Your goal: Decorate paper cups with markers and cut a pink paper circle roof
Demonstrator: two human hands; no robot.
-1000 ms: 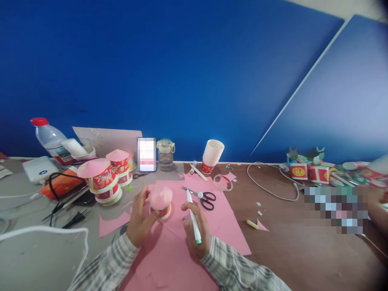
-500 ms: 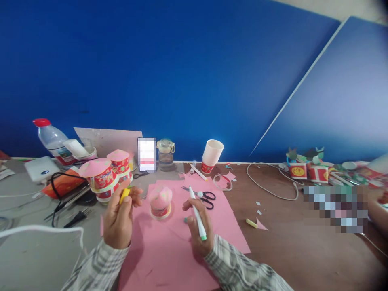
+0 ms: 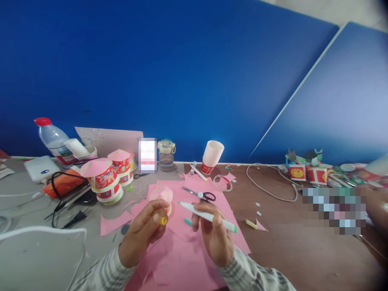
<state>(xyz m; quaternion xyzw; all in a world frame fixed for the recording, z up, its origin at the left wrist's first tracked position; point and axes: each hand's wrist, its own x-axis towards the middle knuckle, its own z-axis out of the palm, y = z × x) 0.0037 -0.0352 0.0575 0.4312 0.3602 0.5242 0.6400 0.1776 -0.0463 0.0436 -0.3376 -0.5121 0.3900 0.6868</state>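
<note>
My left hand (image 3: 144,230) pinches a small yellow marker cap (image 3: 163,221), its opening facing right. In my right hand (image 3: 214,232) is a white marker (image 3: 209,216) with a green end, its uncapped tip pointing left at the yellow cap, a gap between them. Both hands are over pink paper sheets (image 3: 182,266). Behind my left hand stands a small paper-cup piece with a pink cone top (image 3: 162,195), partly hidden. A teal marker cap (image 3: 188,222) lies between the hands. Scissors (image 3: 201,195) with black handles rest beyond my right hand.
Red paper-cup models with pink cone roofs (image 3: 97,167) stand at left, near a plug (image 3: 75,219) and cables. A glass jar (image 3: 166,155) and stacked cups (image 3: 213,153) stand at the back. At right are decorated cups (image 3: 298,172) and another person's hand (image 3: 378,206).
My left hand has moved right and down with the yellow cap, in front of the small cone-topped piece. The marker in my right hand has swung from steep to nearly level, tip leftward.
</note>
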